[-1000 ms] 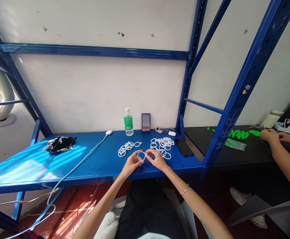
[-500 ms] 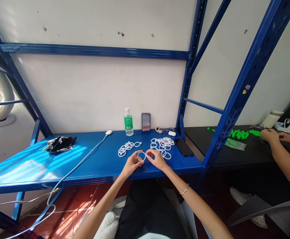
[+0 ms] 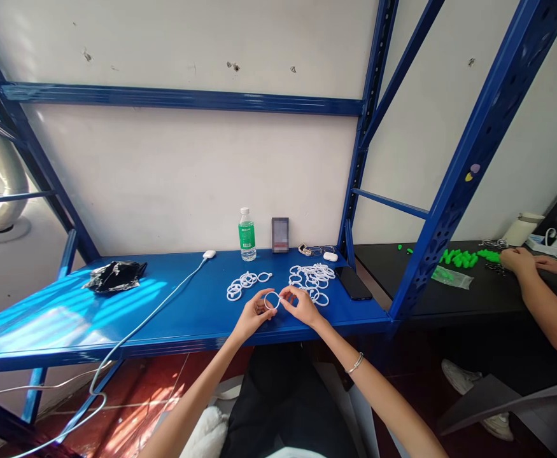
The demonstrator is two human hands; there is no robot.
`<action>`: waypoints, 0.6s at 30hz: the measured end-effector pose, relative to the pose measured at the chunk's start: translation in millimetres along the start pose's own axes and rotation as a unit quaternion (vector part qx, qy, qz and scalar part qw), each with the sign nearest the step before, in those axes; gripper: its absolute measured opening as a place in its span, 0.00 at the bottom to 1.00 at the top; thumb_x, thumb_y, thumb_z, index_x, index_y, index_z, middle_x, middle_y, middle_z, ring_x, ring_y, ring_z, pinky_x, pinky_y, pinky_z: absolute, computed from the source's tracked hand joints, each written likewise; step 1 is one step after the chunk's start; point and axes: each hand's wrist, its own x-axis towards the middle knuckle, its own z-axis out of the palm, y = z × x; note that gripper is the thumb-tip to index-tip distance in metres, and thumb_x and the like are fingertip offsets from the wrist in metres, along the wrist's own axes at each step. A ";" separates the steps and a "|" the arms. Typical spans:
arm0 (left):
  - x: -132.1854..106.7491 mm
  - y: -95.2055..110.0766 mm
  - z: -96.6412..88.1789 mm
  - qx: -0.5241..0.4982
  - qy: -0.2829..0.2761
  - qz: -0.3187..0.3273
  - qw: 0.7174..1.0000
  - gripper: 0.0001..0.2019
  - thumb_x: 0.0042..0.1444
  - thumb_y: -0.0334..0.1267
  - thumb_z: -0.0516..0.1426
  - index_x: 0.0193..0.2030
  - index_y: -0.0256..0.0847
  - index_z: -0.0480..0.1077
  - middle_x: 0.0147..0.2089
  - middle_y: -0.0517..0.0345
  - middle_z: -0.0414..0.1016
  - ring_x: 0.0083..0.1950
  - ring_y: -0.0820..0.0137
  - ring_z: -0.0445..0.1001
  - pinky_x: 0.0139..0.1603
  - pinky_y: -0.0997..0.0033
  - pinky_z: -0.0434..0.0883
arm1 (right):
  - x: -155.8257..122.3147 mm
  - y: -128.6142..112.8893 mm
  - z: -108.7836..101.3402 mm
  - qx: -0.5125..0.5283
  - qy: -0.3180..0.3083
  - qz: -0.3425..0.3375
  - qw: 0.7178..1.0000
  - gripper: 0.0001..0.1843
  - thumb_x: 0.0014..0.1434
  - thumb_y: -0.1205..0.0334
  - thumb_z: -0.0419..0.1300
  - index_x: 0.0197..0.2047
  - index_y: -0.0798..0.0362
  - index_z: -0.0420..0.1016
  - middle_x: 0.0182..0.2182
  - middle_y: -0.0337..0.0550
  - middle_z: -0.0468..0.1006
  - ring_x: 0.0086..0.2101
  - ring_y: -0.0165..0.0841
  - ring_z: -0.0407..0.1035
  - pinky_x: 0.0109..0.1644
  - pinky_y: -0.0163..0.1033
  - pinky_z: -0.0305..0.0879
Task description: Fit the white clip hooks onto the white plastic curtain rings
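Note:
Both my hands hold one white plastic ring (image 3: 272, 299) just above the blue shelf top (image 3: 163, 299). My left hand (image 3: 252, 313) pinches its left side and my right hand (image 3: 301, 305) pinches its right side, fingers closed on it. A small group of white rings (image 3: 246, 282) lies just beyond my left hand. A bigger pile of white rings (image 3: 312, 278) lies beyond my right hand.
A green-labelled water bottle (image 3: 246, 235), a phone standing upright (image 3: 280, 235), a flat black phone (image 3: 353, 283), a white charger with its cable (image 3: 208, 254) and a crumpled black bag (image 3: 114, 275) are on the shelf. Another person's hands (image 3: 521, 259) work by green parts (image 3: 464, 257) on the right.

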 end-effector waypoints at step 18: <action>0.8 -2.7 0.1 -0.013 0.000 0.001 1.000 0.30 0.52 0.46 0.63 0.59 0.38 0.62 0.30 0.62 0.71 0.30 0.72 0.70 0.35 0.72 0.70 | 0.7 0.0 0.4 -0.002 0.010 -0.009 1.000 0.05 0.62 0.62 0.57 0.38 0.52 0.73 0.33 0.41 0.76 0.32 0.32 0.71 0.36 0.36 0.68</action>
